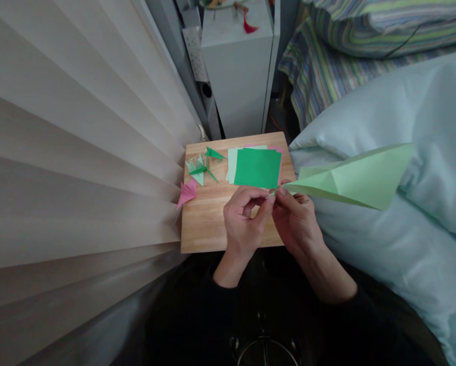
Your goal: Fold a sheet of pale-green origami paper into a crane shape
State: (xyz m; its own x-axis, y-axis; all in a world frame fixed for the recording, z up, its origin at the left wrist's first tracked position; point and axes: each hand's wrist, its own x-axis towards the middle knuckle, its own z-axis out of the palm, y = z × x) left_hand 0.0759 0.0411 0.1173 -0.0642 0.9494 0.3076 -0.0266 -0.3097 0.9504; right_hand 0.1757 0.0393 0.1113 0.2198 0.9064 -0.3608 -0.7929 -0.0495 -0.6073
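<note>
Both hands meet over the near right part of a small wooden board (pixel 205 223). My left hand (pixel 246 218) and my right hand (pixel 294 218) pinch the narrow tip of a folded light green paper (pixel 353 178). The paper fans out to the right, over the pale blue bedding. Just beyond the hands, a stack of square papers (pixel 257 168) lies on the board with a dark green sheet on top. Pale green and pink sheets show at the stack's edges.
Folded green paper figures (pixel 201 168) and a pink one (pixel 187 192) lie at the board's left. A pleated beige curtain (pixel 75 168) fills the left side. A white cabinet (pixel 237 71) stands behind the board. Pale blue bedding (pixel 403 239) and a striped pillow (pixel 365 35) are at the right.
</note>
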